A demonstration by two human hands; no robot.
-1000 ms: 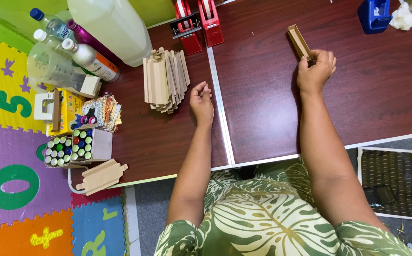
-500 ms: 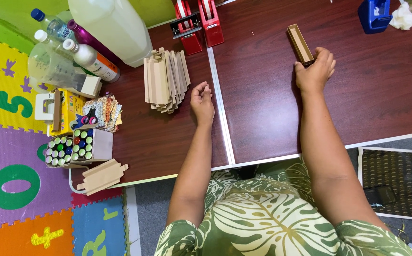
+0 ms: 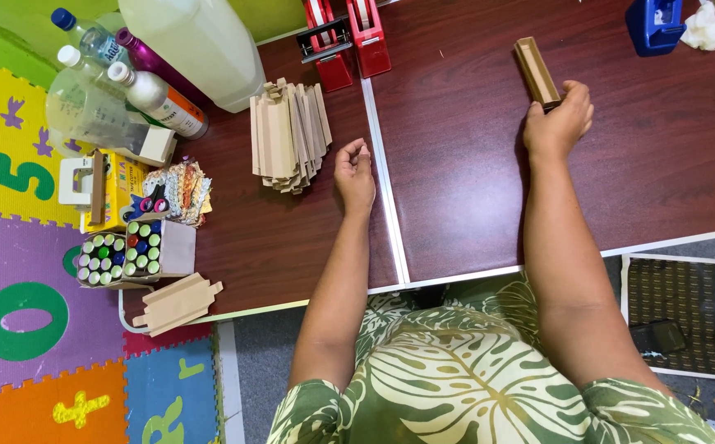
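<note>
My right hand (image 3: 558,123) grips the near end of a long folded brown cardboard box (image 3: 536,71) that lies on the dark wooden table (image 3: 472,189). My left hand (image 3: 354,171) rests on the table with fingers loosely curled and nothing in it. Just left of and beyond that hand lies a stack of flat cardboard cutouts (image 3: 286,133).
Two red tape dispensers (image 3: 348,37) stand at the table's far edge, a blue one (image 3: 653,23) at the far right. A large white jug (image 3: 196,45), several bottles (image 3: 119,90), a box of markers (image 3: 127,251) and loose cardboard pieces (image 3: 175,302) crowd the left side. Foam puzzle mats (image 3: 20,329) cover the floor.
My right hand has shifted slightly with the cardboard box, whose far end now points a little more left. The left hand stays put.
</note>
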